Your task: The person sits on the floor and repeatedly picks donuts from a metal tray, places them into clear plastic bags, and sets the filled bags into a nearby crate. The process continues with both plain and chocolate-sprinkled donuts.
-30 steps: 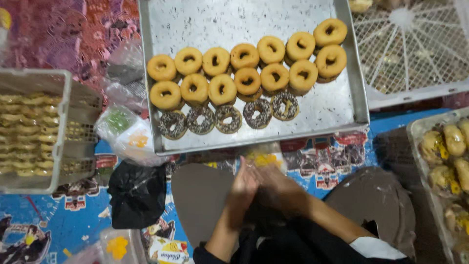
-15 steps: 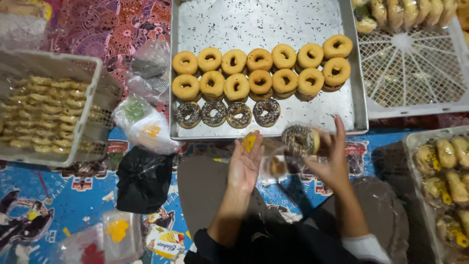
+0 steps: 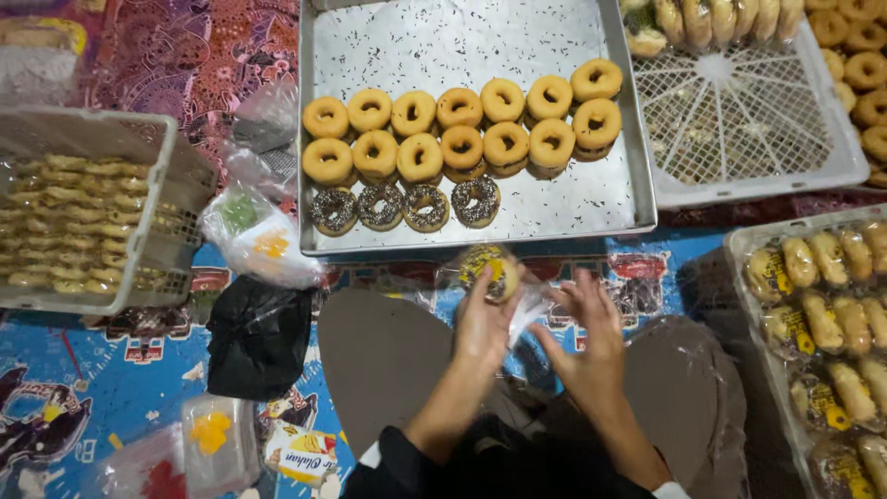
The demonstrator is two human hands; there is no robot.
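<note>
Left hand (image 3: 482, 323) is gripping a sprinkled doughnut in a clear plastic wrapper (image 3: 492, 271), holding it up just below the near edge of the metal tray (image 3: 554, 208), while the right hand (image 3: 591, 333) is lying open beside it with its fingers spread, touching the loose end of the wrapper. Two rows of plain glazed doughnuts (image 3: 462, 125) and a shorter row of chocolate-sprinkled doughnuts (image 3: 404, 205) are sitting on the tray, and wrapped pastries (image 3: 822, 314) are lying in a container to the right.
</note>
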